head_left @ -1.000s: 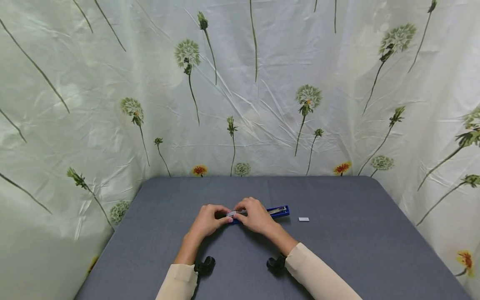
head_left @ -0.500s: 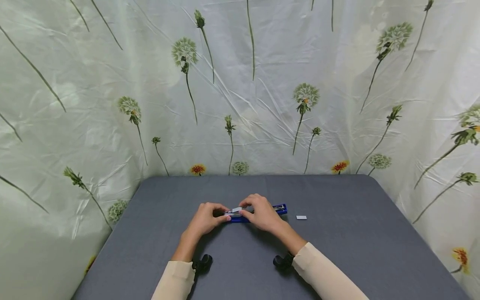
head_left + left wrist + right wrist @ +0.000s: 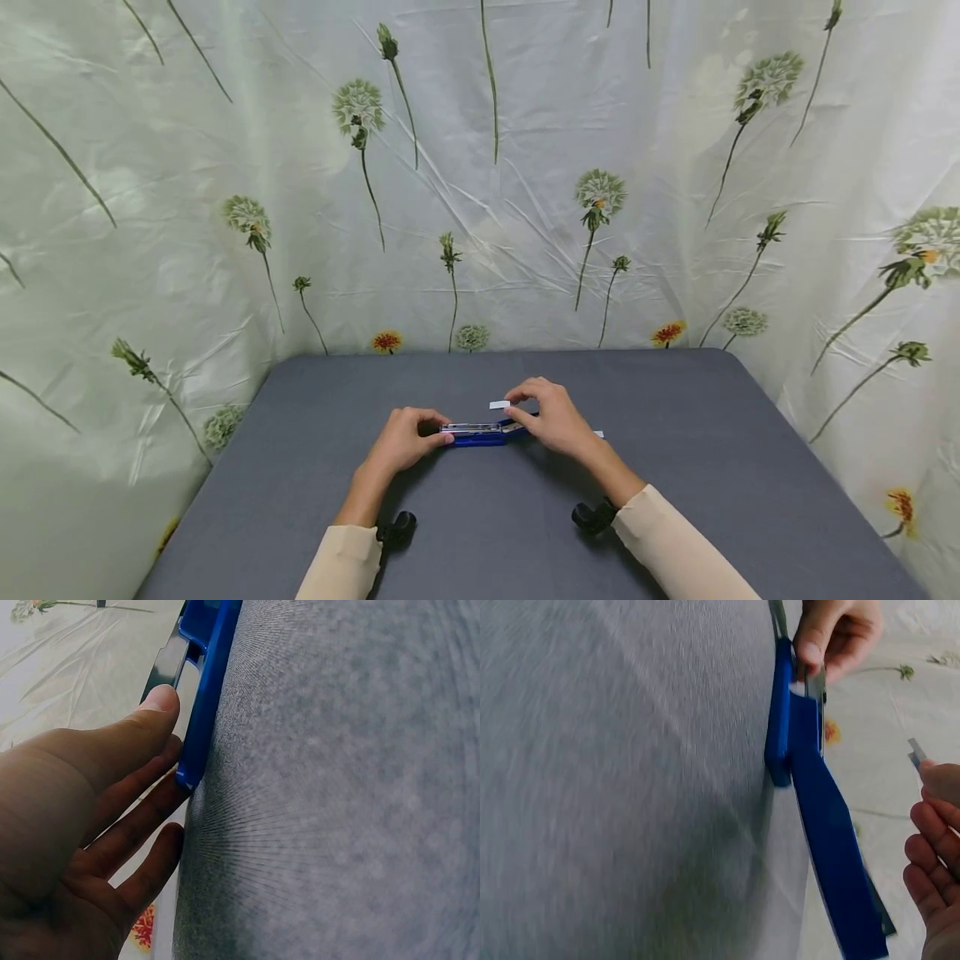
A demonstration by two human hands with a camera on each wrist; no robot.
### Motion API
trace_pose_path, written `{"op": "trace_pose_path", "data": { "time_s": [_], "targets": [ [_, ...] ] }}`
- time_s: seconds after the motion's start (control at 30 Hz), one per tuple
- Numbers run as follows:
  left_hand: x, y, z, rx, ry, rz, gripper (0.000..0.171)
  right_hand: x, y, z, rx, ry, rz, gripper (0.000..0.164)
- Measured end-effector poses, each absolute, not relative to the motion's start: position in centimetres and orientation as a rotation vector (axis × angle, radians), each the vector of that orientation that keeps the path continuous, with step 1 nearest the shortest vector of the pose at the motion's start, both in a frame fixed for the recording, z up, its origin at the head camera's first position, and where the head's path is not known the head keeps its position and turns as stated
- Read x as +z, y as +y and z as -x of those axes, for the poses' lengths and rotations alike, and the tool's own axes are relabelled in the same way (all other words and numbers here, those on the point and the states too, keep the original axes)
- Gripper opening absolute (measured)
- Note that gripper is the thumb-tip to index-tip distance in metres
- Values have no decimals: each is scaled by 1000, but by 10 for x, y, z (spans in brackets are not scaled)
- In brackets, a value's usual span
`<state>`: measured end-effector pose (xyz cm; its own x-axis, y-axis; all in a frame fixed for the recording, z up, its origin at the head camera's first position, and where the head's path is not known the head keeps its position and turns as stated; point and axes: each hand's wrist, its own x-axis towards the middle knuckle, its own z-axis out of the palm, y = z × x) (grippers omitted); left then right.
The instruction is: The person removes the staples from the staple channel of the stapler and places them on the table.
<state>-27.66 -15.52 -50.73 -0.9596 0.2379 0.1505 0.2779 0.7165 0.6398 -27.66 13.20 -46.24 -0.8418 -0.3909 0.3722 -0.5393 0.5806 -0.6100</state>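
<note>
A blue stapler (image 3: 477,442) lies on the table, its top arm swung far back and its metal magazine exposed. My left hand (image 3: 405,440) grips the stapler's left end, with the thumb (image 3: 160,700) against the metal magazine and fingers behind. Above the stapler, my right hand (image 3: 555,423) pinches a small strip of staples (image 3: 499,405) between thumb and forefinger. In the right wrist view that strip (image 3: 917,754) is apart from the stapler (image 3: 829,840), and the other fingers are loosely bent.
A second small light strip (image 3: 599,434) rests on the grey table (image 3: 675,500), partly hidden behind the right hand. A floral curtain (image 3: 420,208) hangs behind the table. Black wrist cameras (image 3: 397,530) are strapped to both wrists.
My right hand has lifted the staple strip off the stapler's magazine, moving up and to the right. My left hand keeps its grip on the stapler's left end. The head view has shifted slightly.
</note>
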Motion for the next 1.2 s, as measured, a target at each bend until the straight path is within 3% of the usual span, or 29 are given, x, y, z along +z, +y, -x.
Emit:
{"op": "trace_pose_path", "data": {
  "time_s": [1.2],
  "targets": [
    [-508, -158, 276, -1057, -2867, 443, 13, -458, 258, 272, 982, -2571, -532, 12]
  ]
}}
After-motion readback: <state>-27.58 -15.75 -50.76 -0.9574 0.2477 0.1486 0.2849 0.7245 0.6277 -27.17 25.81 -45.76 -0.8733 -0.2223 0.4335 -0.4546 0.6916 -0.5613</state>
